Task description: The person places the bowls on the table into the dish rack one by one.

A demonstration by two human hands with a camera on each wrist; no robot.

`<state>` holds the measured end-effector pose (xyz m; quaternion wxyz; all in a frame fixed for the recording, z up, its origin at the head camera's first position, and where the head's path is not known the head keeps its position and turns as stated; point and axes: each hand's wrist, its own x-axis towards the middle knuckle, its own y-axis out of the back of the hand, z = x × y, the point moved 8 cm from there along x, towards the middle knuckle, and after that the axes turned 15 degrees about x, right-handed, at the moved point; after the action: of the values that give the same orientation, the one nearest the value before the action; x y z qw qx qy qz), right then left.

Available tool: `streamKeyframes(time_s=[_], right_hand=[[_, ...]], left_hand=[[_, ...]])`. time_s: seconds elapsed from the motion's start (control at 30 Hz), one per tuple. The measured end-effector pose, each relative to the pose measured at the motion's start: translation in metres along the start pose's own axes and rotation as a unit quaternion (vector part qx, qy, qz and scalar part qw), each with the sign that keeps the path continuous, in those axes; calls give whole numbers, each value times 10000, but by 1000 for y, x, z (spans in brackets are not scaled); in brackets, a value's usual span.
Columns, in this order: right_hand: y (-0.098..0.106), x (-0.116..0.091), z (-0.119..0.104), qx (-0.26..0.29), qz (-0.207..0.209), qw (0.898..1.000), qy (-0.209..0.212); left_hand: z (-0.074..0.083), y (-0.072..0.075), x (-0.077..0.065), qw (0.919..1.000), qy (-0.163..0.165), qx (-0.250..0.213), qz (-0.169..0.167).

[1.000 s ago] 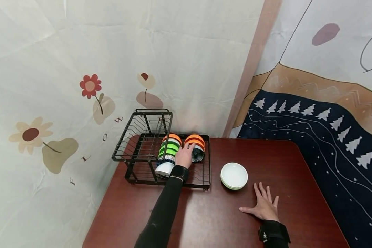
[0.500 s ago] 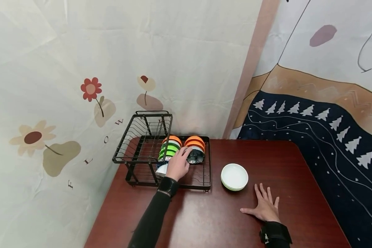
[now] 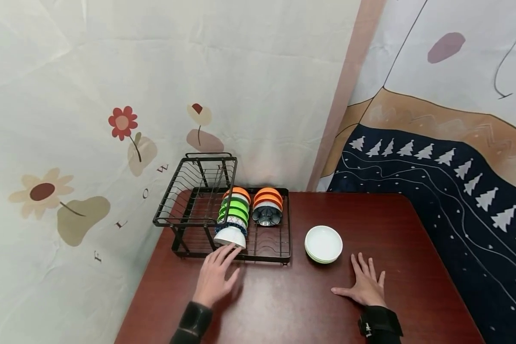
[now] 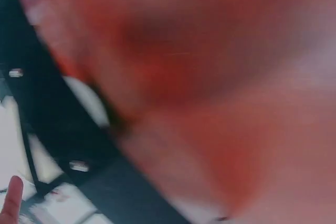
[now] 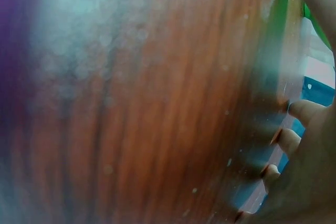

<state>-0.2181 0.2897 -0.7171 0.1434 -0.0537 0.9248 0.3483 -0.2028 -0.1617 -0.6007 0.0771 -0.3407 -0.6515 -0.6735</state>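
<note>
In the head view, a black two-tier dish rack [image 3: 289, 239] stands on the table. A row of bowls leans in its lower tray, with orange, green and patterned bowls [image 3: 234, 210] behind a white bowl [image 3: 230, 236] at the front. My left hand [image 3: 215, 276] is at the rack's front edge, fingers fairly straight, fingertips at the white bowl's lower edge; whether they touch it is unclear. My right hand [image 3: 365, 287] rests spread on the table, its fingers [image 5: 289, 142] also visible in the right wrist view. Near it sits a small stack of white bowls [image 3: 324, 242].
A second row in the rack holds orange bowls [image 3: 268, 195] and a dark scalloped dish [image 3: 267, 216]. The rack's upper basket [image 3: 193, 191] overhangs its left part. Patterned cloth hangs behind the brown table [image 3: 292, 306]. The left wrist view is mostly blurred.
My left hand has drawn back from between the two rows of bowls to the front of the rack, uncovering the dark dish and the white bowl. The right hand has stayed in place.
</note>
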Motion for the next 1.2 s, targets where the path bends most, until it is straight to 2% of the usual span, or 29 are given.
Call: streamKeyframes(time_s=[0.17,0.3,0.47,0.57,0.7,0.87,1.07,1.2], right_hand=[[4,0,0,-12,45,10000,53],[5,1,1,-10,21,10000,34],[4,2,-2,-20,17,10000,82],[4,2,-3,-15,37,9999,103],[2,1,-2,-9,9,10000,50],[1,1,-1,12,-38,10000,8],[-1,2,3,26,-108,9999,-70],[3,2,-3,333,-136,9993,-83]], left_hand=[[-14,-14,-30,9977,447,106,-490],[-18,-31,-43,9893,817,-5,-1205],[-21,-52,-59,9640,1196,-104,-2373],[-23,-60,-67,9479,1370,-148,-2872],[-23,-65,-72,9394,1391,-177,-3129],[-22,-67,-76,9348,1391,-272,-3256],[-21,-63,-75,9325,1345,-319,-3337],[-24,-59,-71,9344,1325,-411,-3280]])
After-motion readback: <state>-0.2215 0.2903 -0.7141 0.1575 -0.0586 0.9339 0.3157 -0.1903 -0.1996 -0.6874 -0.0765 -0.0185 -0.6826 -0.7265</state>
